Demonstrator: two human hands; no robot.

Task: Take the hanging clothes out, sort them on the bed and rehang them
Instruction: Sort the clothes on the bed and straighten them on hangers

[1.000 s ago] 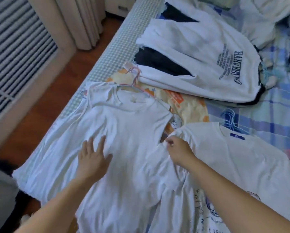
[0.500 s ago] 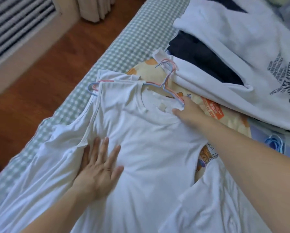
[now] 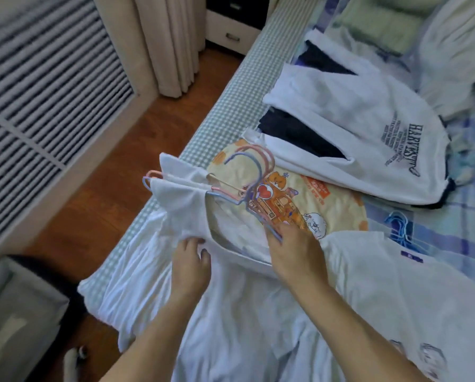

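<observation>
A white T-shirt [image 3: 239,321] lies on the bed edge with pink and blue wire hangers [image 3: 254,177] poking out of its neck. My left hand [image 3: 191,264] pinches the shirt's collar and has pulled it back toward me. My right hand [image 3: 294,253] grips the hangers' lower arm at the neck opening. Beneath the hangers a yellow cartoon-print shirt [image 3: 299,199] is uncovered. A second white T-shirt [image 3: 412,304] lies to the right, and a white HARVEST sweatshirt [image 3: 363,133] lies further up the bed.
The bed [image 3: 231,97] has a green checked edge along the wooden floor [image 3: 115,172]. Blue hangers [image 3: 400,230] lie on the plaid sheet. A curtain [image 3: 170,42], a nightstand [image 3: 231,26] and a grey box [image 3: 13,318] stand on the left.
My left hand left the shirt's chest and now pinches the collar. The collar has been drawn back off the hangers, exposing the yellow print. My right hand took hold of the hangers.
</observation>
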